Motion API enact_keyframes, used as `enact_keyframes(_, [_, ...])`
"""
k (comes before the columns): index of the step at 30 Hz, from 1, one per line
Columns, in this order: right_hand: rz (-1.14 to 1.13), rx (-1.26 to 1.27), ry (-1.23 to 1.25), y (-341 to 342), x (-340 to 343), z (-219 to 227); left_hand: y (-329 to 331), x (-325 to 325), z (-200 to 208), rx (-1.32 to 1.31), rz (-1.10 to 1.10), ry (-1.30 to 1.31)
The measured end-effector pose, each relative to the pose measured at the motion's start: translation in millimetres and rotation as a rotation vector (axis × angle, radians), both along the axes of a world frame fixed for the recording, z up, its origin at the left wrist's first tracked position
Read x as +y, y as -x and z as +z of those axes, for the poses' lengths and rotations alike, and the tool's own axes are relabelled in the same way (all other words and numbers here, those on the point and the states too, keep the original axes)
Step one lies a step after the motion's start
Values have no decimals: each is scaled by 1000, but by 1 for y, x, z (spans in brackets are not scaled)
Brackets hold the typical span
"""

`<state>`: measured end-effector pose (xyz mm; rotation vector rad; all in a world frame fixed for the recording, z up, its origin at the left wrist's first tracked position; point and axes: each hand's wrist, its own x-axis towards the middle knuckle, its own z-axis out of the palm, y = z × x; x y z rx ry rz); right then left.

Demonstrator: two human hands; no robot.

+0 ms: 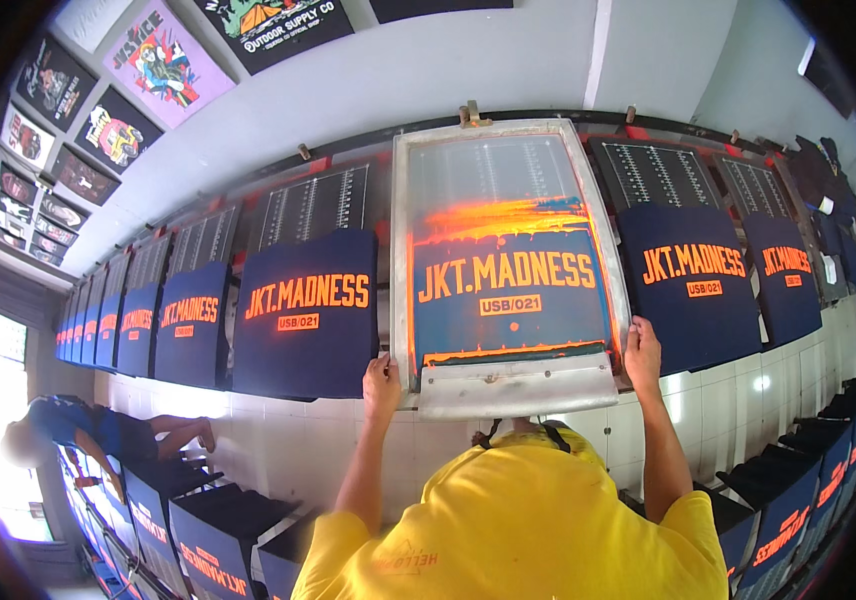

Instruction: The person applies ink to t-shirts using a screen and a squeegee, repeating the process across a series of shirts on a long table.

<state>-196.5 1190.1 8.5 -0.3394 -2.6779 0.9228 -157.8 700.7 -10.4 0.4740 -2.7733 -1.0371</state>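
Observation:
A screen printing frame (400,240) with a pale metal rim lies over a navy fabric piece on the long printing table. Through its mesh, orange lettering shows, and a smear of orange ink (498,215) runs across the upper part. At the frame's near end rests a wide metal squeegee (518,390), with orange ink along the line beside it. My left hand (381,387) is closed at the near left corner of the frame. On the opposite side, my right hand (642,355) is closed on the frame's right edge. Neither hand touches the squeegee.
Navy pieces (303,350) with orange print lie on boards to the left, and more (698,320) to the right. A metal rail with clamps (471,115) runs behind. Another person (98,430) bends at the lower left. Racks of printed pieces (213,535) stand behind me.

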Motion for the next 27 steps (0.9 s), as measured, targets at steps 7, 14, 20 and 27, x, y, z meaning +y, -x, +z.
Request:
enact_keyframes(7, [-165, -36, 183, 13, -2, -22, 16, -24, 2, -159, 32, -394])
enact_keyframes(14, [-191, -62, 222, 18, 1, -23, 18, -27, 28, -294, 57, -742])
enact_keyframes(20, [-181, -153, 294, 22, 2, -9, 14, -25, 18, -194, 145, -733])
enact_keyframes(27, [-88, -10, 434, 9, -20, 2, -13, -17, 64, 36, 291, -552])
